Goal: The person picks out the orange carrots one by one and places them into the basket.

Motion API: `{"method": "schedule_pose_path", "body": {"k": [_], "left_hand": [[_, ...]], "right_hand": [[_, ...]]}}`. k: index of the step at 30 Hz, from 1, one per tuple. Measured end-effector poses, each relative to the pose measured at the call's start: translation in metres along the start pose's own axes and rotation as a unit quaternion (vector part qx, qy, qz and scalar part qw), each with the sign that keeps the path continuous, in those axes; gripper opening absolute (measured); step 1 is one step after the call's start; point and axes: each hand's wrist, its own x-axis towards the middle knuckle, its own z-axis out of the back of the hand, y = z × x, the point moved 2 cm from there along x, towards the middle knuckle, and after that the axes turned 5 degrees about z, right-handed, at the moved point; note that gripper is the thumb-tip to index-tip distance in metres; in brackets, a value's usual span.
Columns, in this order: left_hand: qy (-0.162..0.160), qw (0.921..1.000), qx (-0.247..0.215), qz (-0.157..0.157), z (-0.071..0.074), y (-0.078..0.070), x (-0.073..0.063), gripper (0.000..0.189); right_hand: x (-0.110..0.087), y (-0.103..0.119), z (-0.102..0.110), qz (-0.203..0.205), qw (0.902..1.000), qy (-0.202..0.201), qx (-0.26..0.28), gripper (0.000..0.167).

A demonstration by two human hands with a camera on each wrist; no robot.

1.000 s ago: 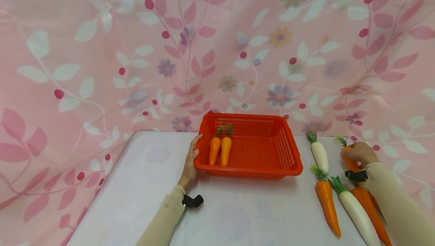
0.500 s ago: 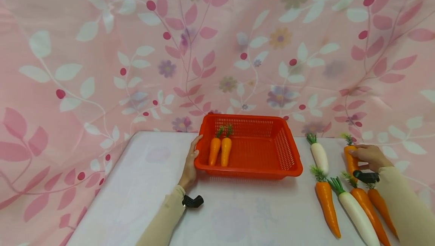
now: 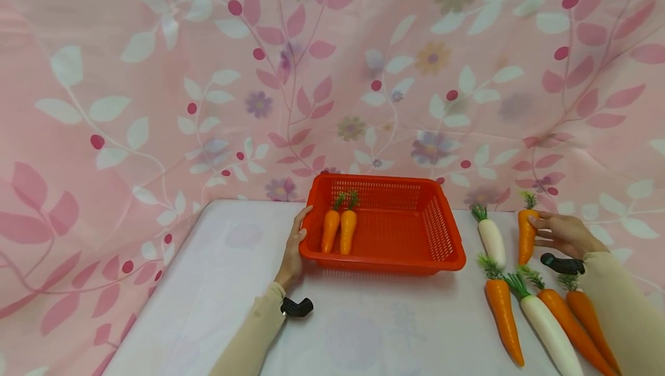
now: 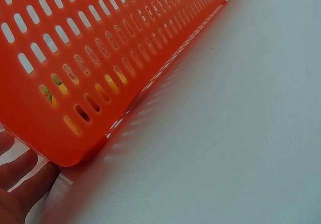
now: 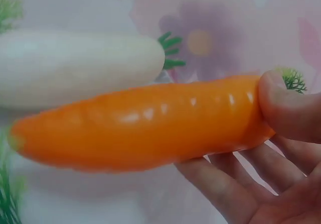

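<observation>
My right hand (image 3: 566, 236) pinches an orange carrot (image 3: 526, 236) near its leafy top, at the far right of the table. In the right wrist view the thumb presses on the carrot (image 5: 145, 126), with fingers beneath it; the carrot appears lifted off the cloth. My left hand (image 3: 292, 252) rests against the left side of a red plastic basket (image 3: 387, 260), its fingers fairly straight along the rim. The left wrist view shows those fingers (image 4: 30, 176) at a corner of the basket's perforated wall. Inside, two carrots (image 3: 330, 230) lie side by side at the left end.
A white radish (image 3: 490, 240) lies left of the held carrot. Nearer lie a carrot (image 3: 505, 321), a longer white radish (image 3: 550, 330) and two more carrots (image 3: 574, 321), one partly behind the right sleeve. A pink floral cloth (image 3: 332, 75) hangs behind the table (image 3: 363, 330).
My right hand has drawn the carrot up and left, away from the other carrots, uncovering them. The carrot now hangs more upright. The left hand and basket have stayed put.
</observation>
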Motion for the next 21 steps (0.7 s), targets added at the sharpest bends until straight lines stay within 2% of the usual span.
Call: {"method": "schedule_pose_path", "body": {"k": [3,6,9,12,16,19,21], "left_hand": [[-0.002,1.0000,0.004,0.003,-0.001,-0.001,0.000,0.057],[-0.002,1.0000,0.007,0.004,-0.001,-0.003,-0.001,0.057],[-0.002,1.0000,0.004,0.001,-0.001,-0.003,-0.001,0.058],[-0.002,1.0000,0.001,-0.002,0.000,-0.003,0.000,0.058],[-0.002,1.0000,0.001,-0.001,0.000,-0.002,-0.001,0.058],[-0.002,1.0000,0.001,-0.001,-0.001,-0.002,-0.001,0.058],[-0.001,1.0000,0.001,-0.001,-0.002,-0.002,-0.002,0.057]], "right_hand": [[0.003,0.002,-0.003,0.014,0.9968,0.020,0.076,0.086],[0.005,0.006,-0.006,0.022,0.9887,0.035,0.144,0.081],[0.006,0.011,-0.011,0.029,0.9875,0.043,0.148,0.083],[0.007,0.018,-0.018,0.035,0.9904,0.050,0.124,0.088],[0.008,0.028,-0.027,0.041,0.9902,0.061,0.119,0.082],[0.009,0.034,-0.034,0.050,0.9863,0.078,0.137,0.064],[0.010,0.037,-0.039,0.055,0.9819,0.088,0.158,0.040]]}}
